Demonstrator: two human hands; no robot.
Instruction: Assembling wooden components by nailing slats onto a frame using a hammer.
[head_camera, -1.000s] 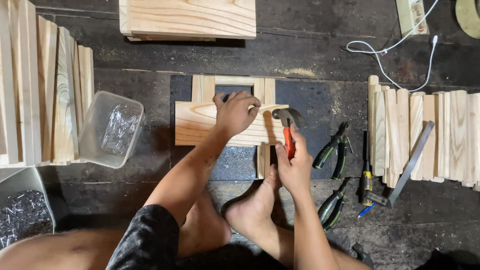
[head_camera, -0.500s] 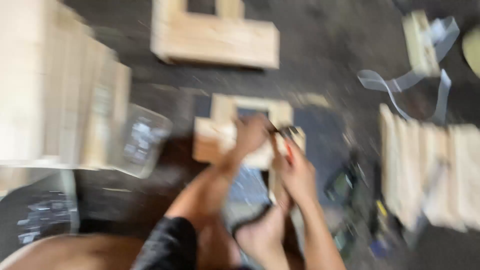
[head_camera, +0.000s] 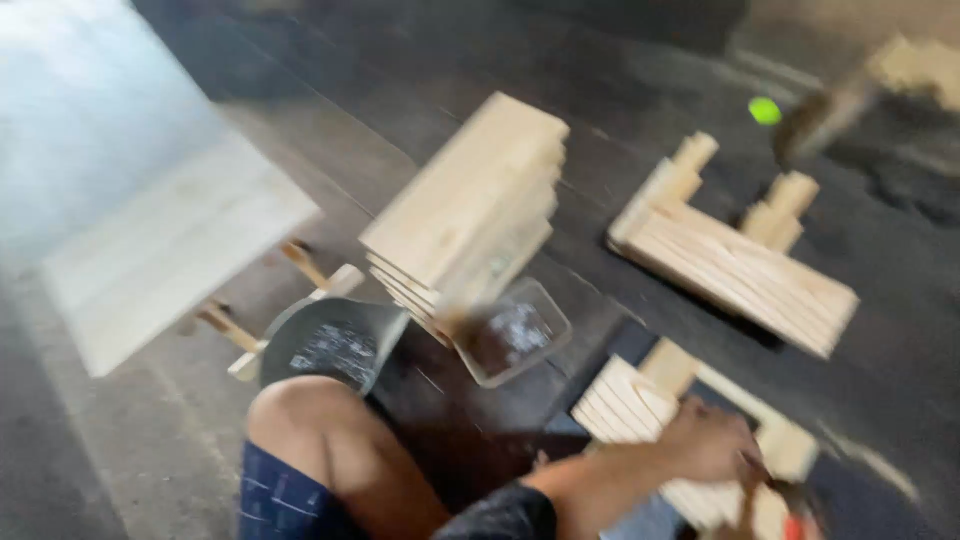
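The view is badly blurred and swung to the left. My left hand (head_camera: 712, 440) lies on a slatted wooden piece (head_camera: 625, 400) on the dark floor at the lower right, fingers curled near its far edge. The blur hides whether anything is pinched in them. Just right of it a hammer with a red handle (head_camera: 797, 520) stands at the bottom edge. Only a sliver of my right hand (head_camera: 745, 510) shows beside that handle, gripping it.
A stack of pale wooden slats (head_camera: 470, 200) sits mid-frame, with a clear plastic tub (head_camera: 515, 340) in front of it. A grey bin (head_camera: 335, 345) stands by my bare knee (head_camera: 310, 430). A second slatted assembly (head_camera: 735, 265) lies at right, a large board (head_camera: 170, 265) at left.
The camera has swung left and tilted, pushing my hands and the workpiece to the lower right corner. Both hands stay at the wooden piece, the hammer still beside my left hand.
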